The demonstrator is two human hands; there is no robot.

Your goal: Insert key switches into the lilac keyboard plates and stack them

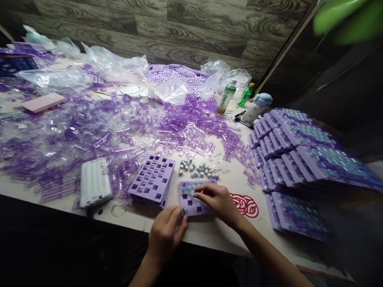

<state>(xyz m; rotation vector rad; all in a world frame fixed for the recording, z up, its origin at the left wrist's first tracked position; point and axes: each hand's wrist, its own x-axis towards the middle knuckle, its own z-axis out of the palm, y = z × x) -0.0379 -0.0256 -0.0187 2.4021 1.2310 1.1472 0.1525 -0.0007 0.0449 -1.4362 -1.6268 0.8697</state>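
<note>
Lilac plastic plate (pixel 187 190), square-hole grid; red swirl motif (pixel 244 205) beside; grey wood-grain panel (pixel 185 28).

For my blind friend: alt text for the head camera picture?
A left hand holds a keyboard switch against a purple plastic plate with square holes, the right hand resting on it. Loose switches lie nearby, filled plates stack at right, and plastic pieces litter the table.

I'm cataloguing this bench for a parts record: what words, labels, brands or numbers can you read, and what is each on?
Nothing can be read for certain.
Clear bottle: label too small to read.
Green bottle: label too small to read.
Dark blue package: markings too blurred to read.
Red design: swirling shape, possibly lettering; cannot tell.
</note>
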